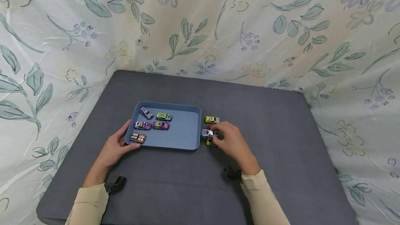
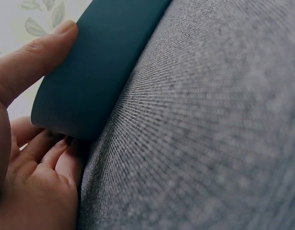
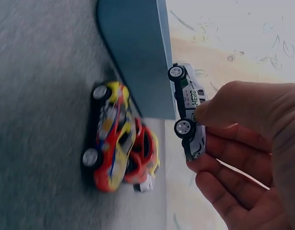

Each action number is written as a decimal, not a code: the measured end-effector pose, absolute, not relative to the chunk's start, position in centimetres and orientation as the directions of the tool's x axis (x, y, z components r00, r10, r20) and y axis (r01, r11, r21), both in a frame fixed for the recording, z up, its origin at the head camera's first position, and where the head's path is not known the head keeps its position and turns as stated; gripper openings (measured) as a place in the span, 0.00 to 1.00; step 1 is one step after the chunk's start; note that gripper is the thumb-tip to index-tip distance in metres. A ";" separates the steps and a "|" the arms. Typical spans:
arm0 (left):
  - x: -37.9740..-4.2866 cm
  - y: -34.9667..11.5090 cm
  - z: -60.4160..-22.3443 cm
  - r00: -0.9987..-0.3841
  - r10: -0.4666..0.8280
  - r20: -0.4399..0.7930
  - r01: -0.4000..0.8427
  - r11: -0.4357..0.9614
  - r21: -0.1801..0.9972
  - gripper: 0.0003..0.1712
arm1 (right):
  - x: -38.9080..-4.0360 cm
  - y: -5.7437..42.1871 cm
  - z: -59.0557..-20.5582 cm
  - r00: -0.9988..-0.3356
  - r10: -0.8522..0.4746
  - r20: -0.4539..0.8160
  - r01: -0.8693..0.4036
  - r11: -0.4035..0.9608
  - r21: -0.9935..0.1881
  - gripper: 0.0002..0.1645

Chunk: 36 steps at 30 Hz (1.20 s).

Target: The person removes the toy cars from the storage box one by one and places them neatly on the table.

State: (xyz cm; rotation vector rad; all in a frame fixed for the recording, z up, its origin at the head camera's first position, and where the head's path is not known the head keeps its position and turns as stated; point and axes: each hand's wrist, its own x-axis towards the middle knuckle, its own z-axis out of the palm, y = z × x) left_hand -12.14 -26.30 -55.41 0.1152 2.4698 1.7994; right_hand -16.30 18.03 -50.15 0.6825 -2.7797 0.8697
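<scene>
My right hand [image 1: 232,143] pinches a white toy car [image 1: 207,133] between thumb and fingers, just outside the right wall of a blue tray [image 1: 184,127]. In the right wrist view this car [image 3: 192,98] is held above the table, its wheels turned toward the tray side. My left hand [image 1: 112,148] grips the tray's front left corner, thumb along the front wall and fingers at the left side. Inside the tray's left half stand several toy cars: a silver one [image 1: 146,113], a green one [image 1: 164,116], a purple-green one [image 1: 160,125] and an orange one [image 1: 138,138] among them.
Right of the tray, a yellow toy car [image 1: 211,119], a red one [image 1: 208,127] and a yellow-black one [image 1: 211,142] sit on the grey table [image 1: 175,186], the last two partly hidden. A floral curtain [image 1: 193,9] hangs behind the table.
</scene>
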 end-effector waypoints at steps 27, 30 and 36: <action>-12.2 -26.1 -55.7 -0.994 0.097 -0.051 -0.020 0.297 0.955 0.64 | -15.3 24.5 -51.6 -0.889 -0.344 0.301 -0.452 0.761 -0.465 0.15; -12.3 -26.1 -55.6 -0.994 0.095 -0.055 -0.024 0.297 0.955 0.64 | -15.0 24.9 -51.7 -0.896 -0.336 0.290 -0.439 0.765 -0.470 0.15; -12.3 -26.2 -55.7 -0.995 0.098 -0.035 -0.006 0.278 0.960 0.64 | -14.9 25.5 -52.0 -0.912 -0.315 0.263 -0.406 0.781 -0.475 0.15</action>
